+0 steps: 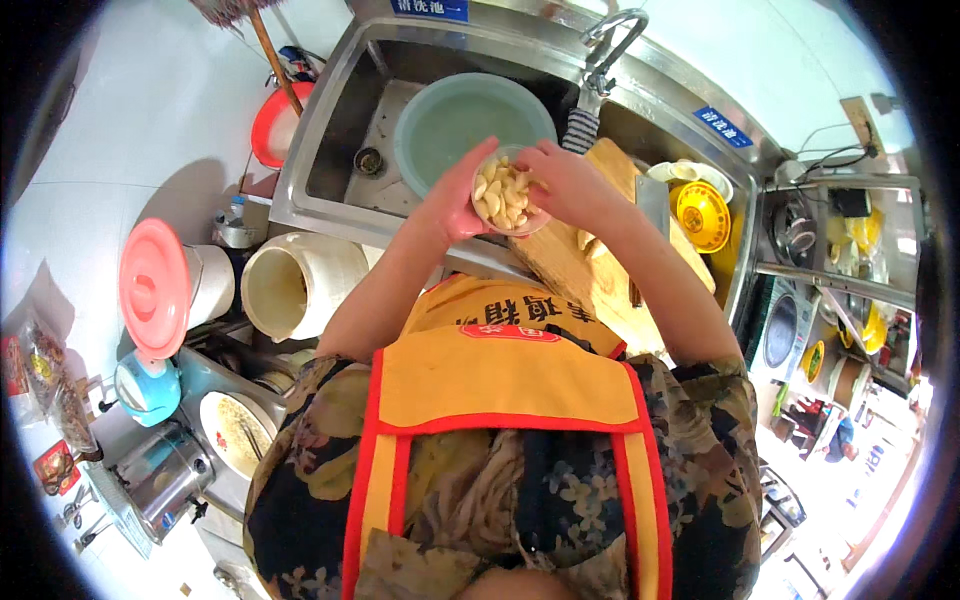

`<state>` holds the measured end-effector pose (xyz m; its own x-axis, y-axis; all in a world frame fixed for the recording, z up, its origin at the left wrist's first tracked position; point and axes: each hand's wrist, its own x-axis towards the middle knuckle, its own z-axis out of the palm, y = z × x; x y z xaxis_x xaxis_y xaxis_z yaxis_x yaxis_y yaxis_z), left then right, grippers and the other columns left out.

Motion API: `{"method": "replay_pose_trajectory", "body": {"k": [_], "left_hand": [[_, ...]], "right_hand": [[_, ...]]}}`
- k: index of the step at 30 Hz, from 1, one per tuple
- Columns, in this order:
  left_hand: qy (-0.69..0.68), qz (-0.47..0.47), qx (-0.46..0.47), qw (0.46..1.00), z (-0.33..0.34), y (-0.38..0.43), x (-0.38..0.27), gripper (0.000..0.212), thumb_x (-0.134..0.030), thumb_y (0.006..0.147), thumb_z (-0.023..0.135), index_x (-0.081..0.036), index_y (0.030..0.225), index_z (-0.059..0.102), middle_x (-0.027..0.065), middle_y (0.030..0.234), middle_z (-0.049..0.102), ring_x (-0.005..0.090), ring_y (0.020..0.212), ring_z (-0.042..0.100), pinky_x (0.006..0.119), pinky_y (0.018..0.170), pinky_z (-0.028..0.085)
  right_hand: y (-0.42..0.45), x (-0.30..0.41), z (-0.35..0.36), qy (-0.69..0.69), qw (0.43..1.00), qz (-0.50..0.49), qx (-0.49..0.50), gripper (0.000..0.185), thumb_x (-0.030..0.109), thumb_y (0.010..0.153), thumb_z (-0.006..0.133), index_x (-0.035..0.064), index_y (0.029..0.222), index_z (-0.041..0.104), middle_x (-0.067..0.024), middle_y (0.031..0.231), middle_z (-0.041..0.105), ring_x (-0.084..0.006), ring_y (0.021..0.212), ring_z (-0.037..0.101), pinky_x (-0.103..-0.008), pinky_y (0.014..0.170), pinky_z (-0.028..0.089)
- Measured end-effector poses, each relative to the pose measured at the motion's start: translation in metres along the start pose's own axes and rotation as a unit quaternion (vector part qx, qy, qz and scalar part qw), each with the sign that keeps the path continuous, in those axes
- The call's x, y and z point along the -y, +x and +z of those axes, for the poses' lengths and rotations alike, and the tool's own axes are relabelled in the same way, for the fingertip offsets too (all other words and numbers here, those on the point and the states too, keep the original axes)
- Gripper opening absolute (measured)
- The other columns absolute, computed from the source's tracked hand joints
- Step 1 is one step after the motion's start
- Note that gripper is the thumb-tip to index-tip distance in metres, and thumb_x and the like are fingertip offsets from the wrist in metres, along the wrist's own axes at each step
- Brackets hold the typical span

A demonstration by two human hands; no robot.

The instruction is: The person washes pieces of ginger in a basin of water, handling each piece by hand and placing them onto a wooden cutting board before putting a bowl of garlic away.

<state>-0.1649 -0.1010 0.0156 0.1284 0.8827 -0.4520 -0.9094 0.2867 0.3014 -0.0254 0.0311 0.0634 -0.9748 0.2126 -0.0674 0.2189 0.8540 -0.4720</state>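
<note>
My left hand (457, 199) holds a small clear plastic bowl (525, 225) from its left side and underneath. Peeled garlic cloves (504, 193) fill the bowl. At the bowl's right rim is my right hand (566, 184), its fingertips at the cloves; whether they grip one is not clear. Behind the bowl, a large pale green basin (424, 112) with cloudy water stands in the left sink. Below my right hand lies a wooden cutting board (551, 262), with a cleaver (652, 202) on it, partly hidden by my right forearm. A few pale pieces lie on the board beside that forearm.
A steel faucet (619, 45) rises behind the sinks, with a striped cloth (580, 131) below it. Yellow bowls (703, 217) and white dishes stand in the right sink. On the left are a wide-mouthed pale jar (330, 277) and a bin with a pink lid (154, 289).
</note>
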Motion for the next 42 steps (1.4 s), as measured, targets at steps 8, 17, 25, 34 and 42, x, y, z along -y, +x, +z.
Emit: {"method": "replay_pose_trajectory", "body": {"k": [8,17,25,34,42], "left_hand": [[-0.063,-0.006,0.029,0.998,-0.005,-0.007,0.002,0.066,-0.060,0.089,0.042,-0.007,0.127,0.050,0.0137,0.123,0.056,0.0345,0.112,0.056,0.062,0.092,0.041],[-0.083,0.005,0.028,0.996,-0.004,-0.001,-0.016,0.059,-0.052,0.095,0.038,-0.005,0.128,0.049,0.0131,0.125,0.055,0.0365,0.113,0.055,0.058,0.095,0.042],[0.025,0.064,0.005,0.998,-0.021,0.011,-0.040,0.057,-0.053,0.094,0.039,-0.006,0.122,0.053,0.0099,0.121,0.058,0.0292,0.111,0.057,0.056,0.094,0.043],[-0.060,0.006,0.042,0.997,-0.050,-0.001,-0.075,0.058,-0.052,0.093,0.041,-0.006,0.126,0.051,0.0113,0.122,0.057,0.0295,0.111,0.057,0.053,0.094,0.044],[-0.134,0.044,0.109,0.984,-0.068,-0.011,-0.109,0.058,-0.050,0.095,0.032,-0.008,0.133,0.045,0.0138,0.127,0.054,0.0366,0.116,0.053,0.059,0.093,0.042]], "right_hand": [[0.006,-0.029,-0.001,0.276,0.957,0.006,-0.088,0.013,0.008,0.084,0.053,0.0046,0.097,0.057,-0.0090,0.086,0.060,-0.0186,0.070,0.057,-0.0298,0.057,0.046],[-0.001,-0.032,-0.011,0.649,0.737,0.189,-0.028,0.018,0.016,0.086,0.056,0.0064,0.101,0.060,-0.0076,0.073,0.059,-0.0124,0.068,0.056,-0.0290,0.053,0.046],[0.040,0.037,-0.011,-0.105,0.978,0.163,0.074,0.031,0.023,0.081,0.060,0.0100,0.110,0.060,-0.0144,0.087,0.067,-0.0320,0.083,0.066,-0.0442,0.071,0.052],[0.077,0.033,0.006,-0.029,0.970,0.232,0.071,0.023,0.020,0.078,0.059,0.0055,0.096,0.061,-0.0151,0.088,0.066,-0.0302,0.079,0.066,-0.0415,0.069,0.052],[0.086,0.033,-0.006,0.743,0.633,0.213,-0.038,0.016,0.016,0.086,0.058,0.0037,0.096,0.059,-0.0089,0.081,0.063,-0.0099,0.054,0.047,-0.0199,0.041,0.030]]}}
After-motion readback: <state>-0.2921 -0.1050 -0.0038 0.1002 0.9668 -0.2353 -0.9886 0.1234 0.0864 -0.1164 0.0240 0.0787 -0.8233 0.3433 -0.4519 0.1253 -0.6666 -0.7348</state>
